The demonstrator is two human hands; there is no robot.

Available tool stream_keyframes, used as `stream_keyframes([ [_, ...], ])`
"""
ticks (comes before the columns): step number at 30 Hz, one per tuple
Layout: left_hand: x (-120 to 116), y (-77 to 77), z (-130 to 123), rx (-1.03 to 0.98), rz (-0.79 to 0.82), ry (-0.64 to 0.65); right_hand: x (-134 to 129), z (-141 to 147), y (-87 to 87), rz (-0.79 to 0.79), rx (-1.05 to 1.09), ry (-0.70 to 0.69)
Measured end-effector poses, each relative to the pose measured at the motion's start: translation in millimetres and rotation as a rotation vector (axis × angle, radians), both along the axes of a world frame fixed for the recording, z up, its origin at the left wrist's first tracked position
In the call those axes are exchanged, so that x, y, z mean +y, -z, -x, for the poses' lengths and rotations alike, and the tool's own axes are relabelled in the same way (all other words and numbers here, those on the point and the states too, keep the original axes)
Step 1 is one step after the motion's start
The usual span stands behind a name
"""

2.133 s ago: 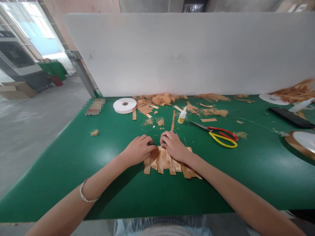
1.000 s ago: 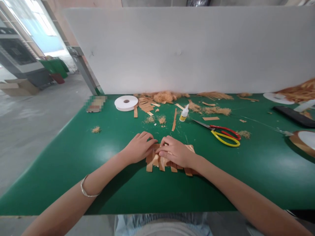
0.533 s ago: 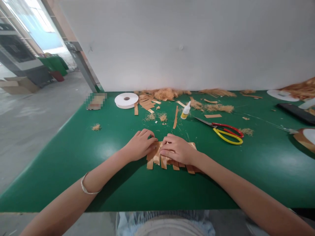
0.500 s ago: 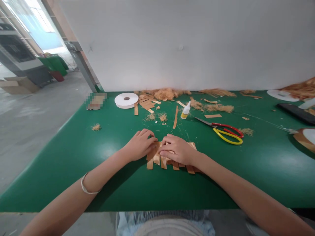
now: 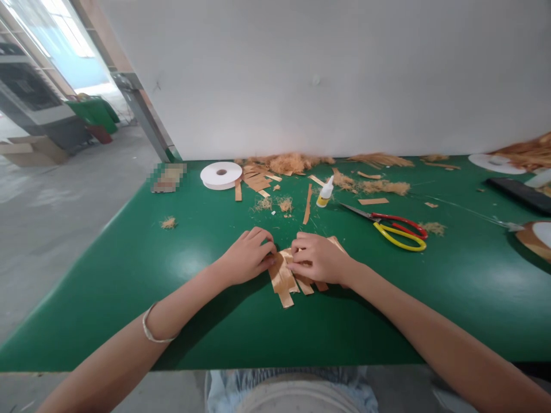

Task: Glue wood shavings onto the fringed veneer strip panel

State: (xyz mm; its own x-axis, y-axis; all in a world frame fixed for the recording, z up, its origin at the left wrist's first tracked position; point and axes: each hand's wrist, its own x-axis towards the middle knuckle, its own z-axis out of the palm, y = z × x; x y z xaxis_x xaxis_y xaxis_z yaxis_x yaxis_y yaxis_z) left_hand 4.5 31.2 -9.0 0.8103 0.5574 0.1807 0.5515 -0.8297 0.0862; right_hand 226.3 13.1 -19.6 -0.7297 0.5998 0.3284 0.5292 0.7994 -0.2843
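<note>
A small woven piece of flat tan strips (image 5: 283, 278) lies on the green table, its loose strip ends pointing toward me. My left hand (image 5: 249, 256) pinches its left edge, fingers curled. On the piece's top rests my right hand (image 5: 322, 258), fingers bent and closed on the strips, covering much of the weave. Beyond my hands stand a small white glue bottle with a yellow label (image 5: 325, 193) and, to its right, scissors with one red and one yellow handle (image 5: 398, 229).
A white tape roll (image 5: 221, 175) lies at the back left beside cut strips (image 5: 257, 179). Tangled fibre (image 5: 293, 164) runs along the wall. At right are a black phone-like object (image 5: 519, 194) and another roll (image 5: 536, 244). The green table (image 5: 193, 327) ends near my lap.
The woven piece has turned, so its left strip ends now slant toward the lower right. My right hand has shifted slightly right; my left hand has moved a little right with the edge.
</note>
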Motion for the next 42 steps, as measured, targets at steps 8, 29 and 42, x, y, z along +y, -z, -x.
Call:
stream_keyframes([
  [8, -3, -4.1, 0, -0.026, 0.011, 0.07, -15, 3, -14.9, -0.089, -0.221, -0.023],
  [29, 12, -12.6, 12, -0.121, 0.1, 0.006, -19, 10, -2.9, -0.192, -0.245, -0.036],
  [42, 2, -11.8, 3, -0.058, 0.115, 0.04, -14, 8, -0.7, -0.009, -0.015, 0.221],
])
